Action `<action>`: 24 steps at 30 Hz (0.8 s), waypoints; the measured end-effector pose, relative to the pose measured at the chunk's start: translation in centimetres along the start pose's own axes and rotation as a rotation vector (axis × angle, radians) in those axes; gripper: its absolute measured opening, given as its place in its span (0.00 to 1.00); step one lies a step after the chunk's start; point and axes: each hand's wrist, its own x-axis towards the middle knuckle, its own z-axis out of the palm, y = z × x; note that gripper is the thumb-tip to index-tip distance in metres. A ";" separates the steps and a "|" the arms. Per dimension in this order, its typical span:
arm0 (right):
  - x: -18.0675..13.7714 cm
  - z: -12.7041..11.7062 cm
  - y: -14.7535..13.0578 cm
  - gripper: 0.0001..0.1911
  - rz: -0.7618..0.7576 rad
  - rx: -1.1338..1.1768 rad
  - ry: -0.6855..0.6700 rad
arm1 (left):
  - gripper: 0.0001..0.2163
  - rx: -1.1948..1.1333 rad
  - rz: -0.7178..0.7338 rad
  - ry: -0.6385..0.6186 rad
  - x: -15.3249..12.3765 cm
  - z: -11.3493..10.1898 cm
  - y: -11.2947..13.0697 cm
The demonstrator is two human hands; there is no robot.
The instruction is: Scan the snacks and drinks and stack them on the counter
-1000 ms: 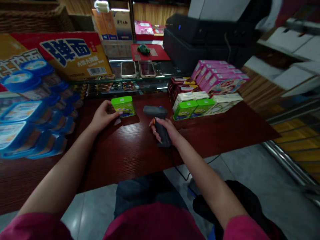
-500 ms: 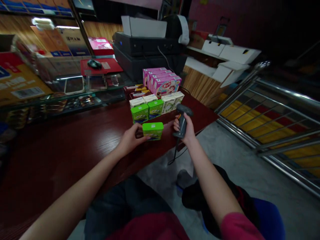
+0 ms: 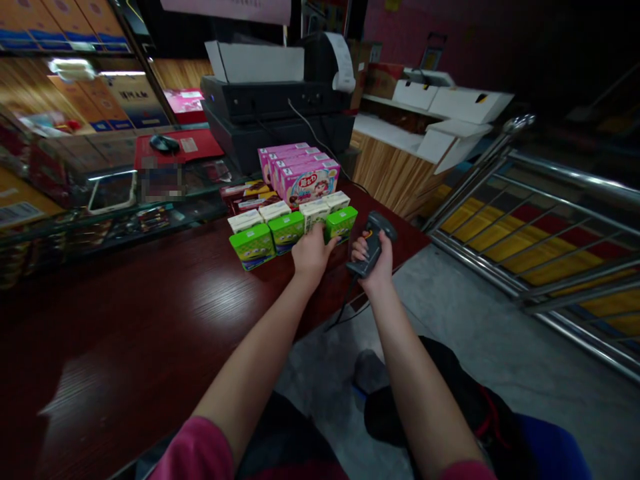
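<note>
My left hand [image 3: 311, 257] grips the left side of a small green box [image 3: 342, 224], its thumb low on the front and its fingers partly hidden. This box stands at the right end of a row with two more green boxes [image 3: 251, 245]. White patterned boxes [image 3: 275, 211] stand right behind them. In my right hand [image 3: 379, 263], a dark handheld barcode scanner [image 3: 371, 248] is held by its handle, tilted, right of the boxes. Its cable hangs down past the table edge.
Pink boxes [image 3: 311, 184] and dark red packets [image 3: 247, 195] stand farther back on the dark red table [image 3: 165, 313]. Behind them is a black machine [image 3: 277, 100] with a paper roll. A metal railing [image 3: 565, 183] runs along the right. On the left are a glass counter and a mouse [image 3: 164, 143].
My left hand has moved right and away from me, bringing the green box to the row's right end. My right hand keeps the scanner, now slightly farther right. The view has shifted slightly.
</note>
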 end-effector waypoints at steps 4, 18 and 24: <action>-0.2 0.2 0.1 0.20 0.006 0.014 0.005 | 0.20 0.156 0.124 0.020 0.6 0.5 0.5; -2.4 2.8 -0.8 0.12 0.025 -0.229 0.009 | 0.28 0.047 0.156 -0.146 -0.2 0.0 -0.2; -4.7 4.8 -1.2 0.09 0.064 -0.354 0.027 | 0.24 0.083 0.288 -0.103 -4.4 -4.5 -6.9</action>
